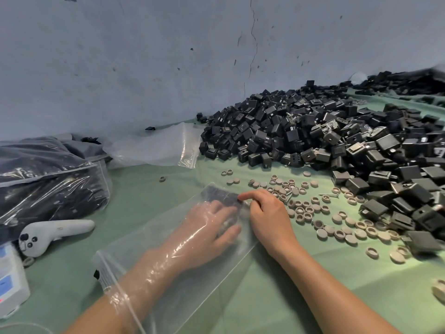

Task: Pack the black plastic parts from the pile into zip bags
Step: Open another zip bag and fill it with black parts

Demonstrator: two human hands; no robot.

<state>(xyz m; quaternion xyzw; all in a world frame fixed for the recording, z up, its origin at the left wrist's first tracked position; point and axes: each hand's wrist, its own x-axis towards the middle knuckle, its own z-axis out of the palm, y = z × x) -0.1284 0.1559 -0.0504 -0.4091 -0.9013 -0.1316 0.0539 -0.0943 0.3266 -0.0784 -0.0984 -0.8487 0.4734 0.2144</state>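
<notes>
Your heap of plastic parts (313,133) is black, and the round caps (310,209) are greyish beige. Your zip bag (207,278) is clear, the bench cover (252,304) is plain green, and the controller (55,231) is pale grey with black buttons.

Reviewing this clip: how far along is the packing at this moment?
Done: a filled bag of black parts lies at the left. In hand: the left hand is inside a zip bag, on a few black parts at its far end, while the right hand touches it from outside. Left: a large pile remains, and an empty bag waits behind.
</notes>
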